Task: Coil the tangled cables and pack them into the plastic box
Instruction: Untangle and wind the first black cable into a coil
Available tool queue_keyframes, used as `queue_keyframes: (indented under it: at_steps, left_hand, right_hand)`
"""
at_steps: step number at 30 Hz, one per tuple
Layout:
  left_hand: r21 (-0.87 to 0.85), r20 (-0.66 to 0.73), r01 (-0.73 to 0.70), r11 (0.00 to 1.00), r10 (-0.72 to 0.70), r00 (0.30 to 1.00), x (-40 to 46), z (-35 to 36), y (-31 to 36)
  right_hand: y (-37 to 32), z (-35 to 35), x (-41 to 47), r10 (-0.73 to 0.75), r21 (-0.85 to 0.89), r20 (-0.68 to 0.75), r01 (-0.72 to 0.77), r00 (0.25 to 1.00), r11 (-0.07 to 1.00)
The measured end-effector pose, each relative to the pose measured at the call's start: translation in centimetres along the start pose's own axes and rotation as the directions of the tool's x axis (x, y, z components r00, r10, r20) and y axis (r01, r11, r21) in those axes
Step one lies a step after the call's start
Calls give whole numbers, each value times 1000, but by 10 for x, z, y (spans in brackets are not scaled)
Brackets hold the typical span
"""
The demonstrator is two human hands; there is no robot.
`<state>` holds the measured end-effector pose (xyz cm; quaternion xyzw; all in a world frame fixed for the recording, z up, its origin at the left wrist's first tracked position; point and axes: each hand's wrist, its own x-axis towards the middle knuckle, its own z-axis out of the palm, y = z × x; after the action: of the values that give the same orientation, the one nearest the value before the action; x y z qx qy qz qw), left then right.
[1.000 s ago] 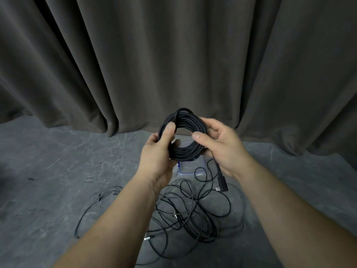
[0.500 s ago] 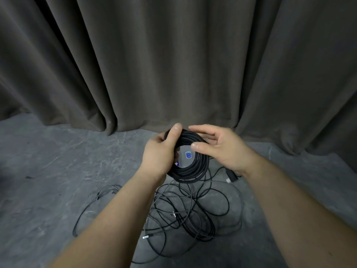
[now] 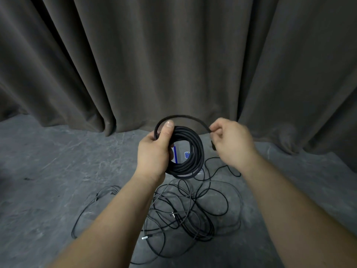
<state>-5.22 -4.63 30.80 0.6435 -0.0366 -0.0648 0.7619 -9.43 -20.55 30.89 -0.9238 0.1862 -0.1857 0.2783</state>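
My left hand (image 3: 154, 151) grips a thick coil of black cable (image 3: 190, 163), thumb over its upper left side. The coil's loose end arcs over the top to my right hand (image 3: 229, 143), which pinches it near the plug, to the right of the coil. Through the coil's centre and just behind it shows part of the clear plastic box (image 3: 181, 154) with a blue label, mostly hidden. On the floor below lies a tangle of thin black cables (image 3: 193, 215), with a silver plug at its left side.
The grey stone-look floor (image 3: 58, 171) spreads to the left and right of the tangle. A dark curtain (image 3: 173, 55) hangs across the whole back, its hem on the floor just beyond the box. One cable loop (image 3: 87, 211) trails off to the left.
My right hand has left the coil's right side and pulled the loose end out to the right, forming an arc above the coil. My left hand has kept hold of the coil.
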Motion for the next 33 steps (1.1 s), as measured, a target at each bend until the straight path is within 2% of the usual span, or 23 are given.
queue_keyframes:
  at_steps: [1, 3, 5, 7, 14, 18, 19, 21, 24, 26, 28, 33]
  left_hand:
    - [9, 27, -7, 1000, 7, 1000, -2, 2, -1]
    - [39, 60, -22, 999, 19, 998, -4, 5, -4]
    - [64, 63, -34, 997, 30, 998, -5, 5, -5]
    - [59, 61, -24, 998, 21, 998, -5, 5, -6]
    - [66, 87, -20, 998, 14, 996, -7, 5, -7]
    - [119, 57, -37, 992, 31, 998, -4, 2, -11]
    - [121, 47, -37, 992, 32, 998, -3, 0, -12]
    - [126, 36, -44, 991, 40, 999, -2, -2, -13]
    - [139, 30, -58, 989, 54, 998, -2, -2, -15]
    - [149, 29, -58, 987, 54, 998, -2, -2, -18]
    - [153, 34, -73, 986, 69, 997, -3, -1, -18]
    - [202, 113, -181, 962, 160, 981, 1, -4, -17]
  right_hand:
    - [0, 4, 1, 25, 67, -34, -22, 999, 998]
    - [-1, 11, 3, 98, 298, 13, -98, 995, 950]
    - [-2, 14, 3, 149, 530, 134, -198, 980, 825]
    - [-4, 15, 3, 149, 661, 235, -270, 961, 700]
    - [-8, 11, -5, 130, 771, 412, -421, 902, 477]
    - [-14, 4, -11, -7, 817, 508, -479, 861, 322]
    - [-13, 3, -12, -37, 814, 521, -484, 853, 320]
    - [-8, 4, -12, -87, 796, 535, -467, 840, 386]
    - [-3, 8, -13, -134, 697, 559, -376, 818, 610]
    - [-4, 11, -14, -111, 648, 540, -328, 834, 687]
    - [-5, 14, -14, -102, 673, 496, -308, 862, 672]
    - [-7, 14, -13, -147, 791, 415, -277, 898, 545]
